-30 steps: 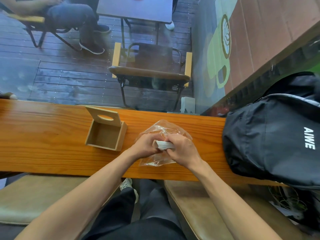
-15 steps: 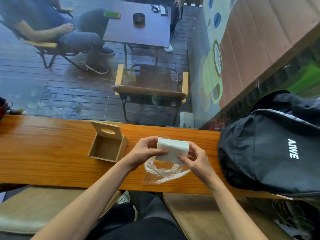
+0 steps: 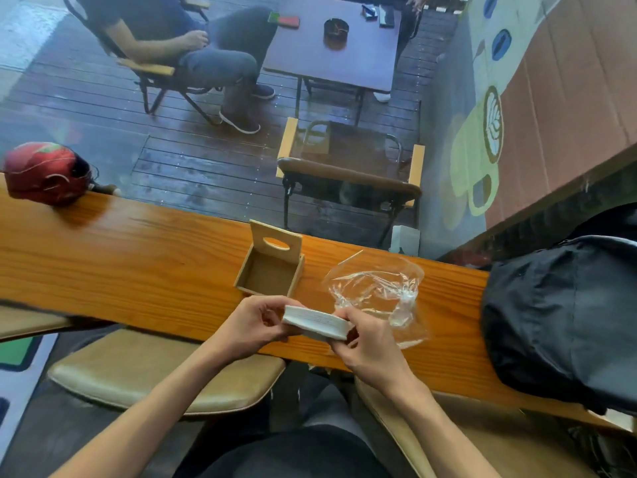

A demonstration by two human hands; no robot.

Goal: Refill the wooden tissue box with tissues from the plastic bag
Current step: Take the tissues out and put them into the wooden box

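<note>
A white stack of tissues (image 3: 315,321) lies nearly flat between both hands, over the near edge of the wooden counter (image 3: 138,267). My left hand (image 3: 253,324) grips its left end and my right hand (image 3: 367,343) grips its right end. The wooden tissue box (image 3: 270,272) stands just beyond my left hand, its lid with an oval slot raised upright and its inside bare. The clear plastic bag (image 3: 377,291) lies crumpled on the counter to the right of the box, behind my right hand, with no tissues in it.
A black backpack (image 3: 565,319) fills the counter's right end. A red cap (image 3: 44,172) sits at the far left. Padded stools (image 3: 165,374) stand below the counter. Beyond the glass are a chair (image 3: 348,177), a table and a seated person.
The tissue stack came out of the bag and dropped toward the counter's near edge, tipping flat. The bag now lies free on the counter. The camera view tilted and shifted left.
</note>
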